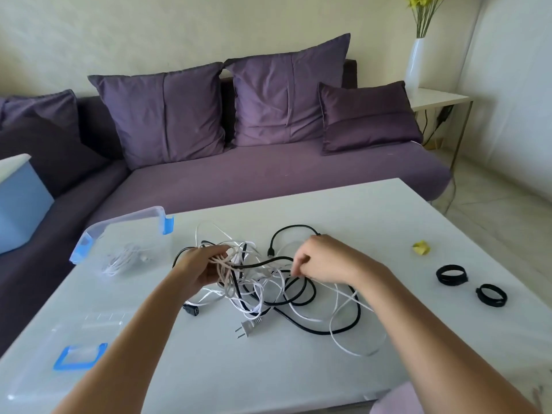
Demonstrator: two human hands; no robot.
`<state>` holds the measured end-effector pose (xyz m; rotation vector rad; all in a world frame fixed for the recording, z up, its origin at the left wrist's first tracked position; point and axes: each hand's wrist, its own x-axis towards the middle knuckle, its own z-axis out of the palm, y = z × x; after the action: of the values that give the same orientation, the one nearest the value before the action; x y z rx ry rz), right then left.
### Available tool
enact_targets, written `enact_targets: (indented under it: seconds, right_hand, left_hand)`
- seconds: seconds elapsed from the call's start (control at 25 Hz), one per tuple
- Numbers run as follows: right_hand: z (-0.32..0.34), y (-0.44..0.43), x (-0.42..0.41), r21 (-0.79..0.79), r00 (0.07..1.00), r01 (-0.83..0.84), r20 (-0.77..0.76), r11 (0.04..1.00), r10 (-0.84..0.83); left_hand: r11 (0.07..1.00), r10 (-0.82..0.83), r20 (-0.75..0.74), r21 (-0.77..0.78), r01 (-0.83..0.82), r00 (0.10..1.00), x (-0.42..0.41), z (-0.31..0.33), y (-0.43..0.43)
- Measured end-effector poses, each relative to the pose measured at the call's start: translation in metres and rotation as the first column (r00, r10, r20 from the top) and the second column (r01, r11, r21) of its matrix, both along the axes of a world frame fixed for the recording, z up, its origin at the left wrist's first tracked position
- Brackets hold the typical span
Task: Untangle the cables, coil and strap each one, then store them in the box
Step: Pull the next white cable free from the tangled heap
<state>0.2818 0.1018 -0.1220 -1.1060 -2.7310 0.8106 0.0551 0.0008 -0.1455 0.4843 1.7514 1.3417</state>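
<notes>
Sorting the tangle (268,282) at the middle of the table (343,210): white and black cables interlaced.

Left hand (203,267): fingers curled round a bunch of white loops.

Right hand (319,258): fingers curled down, tips pinching a strand at the knot's right side; which cable, cannot tell.

Box (89,237) stands far left with one white coil inside. Two straps (451,274) lie well to the right.

Judgement: cables light, limp and smooth; loops will snag if tugged. Black cord (359,313) looks stiffer and holds its curve. Best hold is a free end, e.g. the white plug (248,328), fed back through the loops.
</notes>
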Motion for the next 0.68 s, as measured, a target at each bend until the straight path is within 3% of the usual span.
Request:
enact_targets:
  seconds: [0.32,0.52,0.6,0.68]
  right_hand:
    - [-0.023,-0.005,-0.021,0.122,0.995,-0.094,-0.033,0.988,0.099]
    - [-0.026,-0.012,-0.034,-0.198,0.994,-0.105,0.009,0.974,0.109]
    - [-0.025,-0.017,-0.040,-0.290,0.986,-0.163,-0.024,0.943,0.163]
    - [-0.020,-0.017,-0.044,-0.259,0.975,-0.219,-0.084,0.941,0.203]
  left_hand:
    - [1.000,-0.023,-0.046,-0.020,0.022,0.999,0.002,-0.007,0.009]
    - [0.969,-0.237,-0.168,-0.115,0.220,0.957,0.008,-0.007,0.011]
    - [0.929,-0.332,-0.408,-0.296,0.220,0.851,0.004,-0.006,0.014]
    - [0.916,-0.346,-0.724,-0.398,0.048,0.597,0.005,-0.003,0.010]
